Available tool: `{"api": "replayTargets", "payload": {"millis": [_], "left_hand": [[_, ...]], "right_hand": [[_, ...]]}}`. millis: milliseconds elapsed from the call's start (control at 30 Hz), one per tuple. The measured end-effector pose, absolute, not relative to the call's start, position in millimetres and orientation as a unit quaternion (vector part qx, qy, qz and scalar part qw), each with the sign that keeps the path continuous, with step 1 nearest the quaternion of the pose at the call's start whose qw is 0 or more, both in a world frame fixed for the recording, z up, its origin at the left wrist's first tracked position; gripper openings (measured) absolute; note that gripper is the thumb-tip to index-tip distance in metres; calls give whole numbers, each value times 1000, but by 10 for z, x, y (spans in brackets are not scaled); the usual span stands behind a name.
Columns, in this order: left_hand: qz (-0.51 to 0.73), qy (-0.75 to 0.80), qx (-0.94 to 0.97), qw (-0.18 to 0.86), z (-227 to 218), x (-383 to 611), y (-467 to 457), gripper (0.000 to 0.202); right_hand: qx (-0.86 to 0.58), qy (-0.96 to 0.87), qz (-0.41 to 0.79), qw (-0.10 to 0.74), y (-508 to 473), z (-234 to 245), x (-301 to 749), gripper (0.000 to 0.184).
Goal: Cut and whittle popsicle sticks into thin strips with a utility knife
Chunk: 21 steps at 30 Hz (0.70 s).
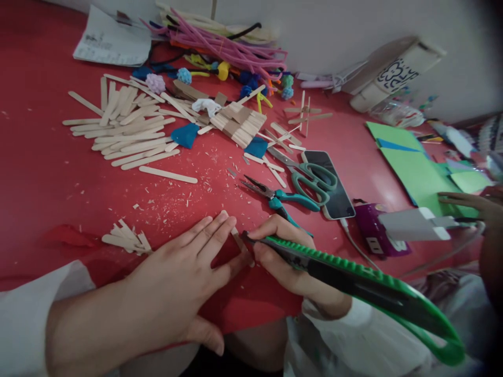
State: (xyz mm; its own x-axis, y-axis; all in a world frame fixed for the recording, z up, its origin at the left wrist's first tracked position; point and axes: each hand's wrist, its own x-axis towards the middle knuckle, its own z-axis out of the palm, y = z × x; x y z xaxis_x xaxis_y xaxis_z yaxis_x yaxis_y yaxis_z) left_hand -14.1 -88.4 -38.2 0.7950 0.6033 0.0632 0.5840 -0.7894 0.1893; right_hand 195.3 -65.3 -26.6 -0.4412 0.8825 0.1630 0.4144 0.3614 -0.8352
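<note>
My left hand lies flat on the red table, fingers stretched out and pressing down a wooden craft stick near the front edge. My right hand is closed around a green and black utility knife, whose tip rests on that stick just beside my left fingertips. Wood shavings are scattered around the spot.
A pile of craft sticks lies at the back left, cut stick pieces at the front left. Teal pliers, scissors and a phone lie right of centre. Pipe cleaners, green paper, another person's hand at right.
</note>
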Motion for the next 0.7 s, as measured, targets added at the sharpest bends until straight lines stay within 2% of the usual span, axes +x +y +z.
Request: {"api": "replayTargets", "payload": {"millis": [367,700], "left_hand": [[46,319,941,107,-352,-119,-865,110],[42,315,942,110,-355,-131,-866,111]], "right_hand": [[-425,-757,360,341,-675,-401,1979,6],[-419,-768,361,321,-658,-304,1946,13]]}}
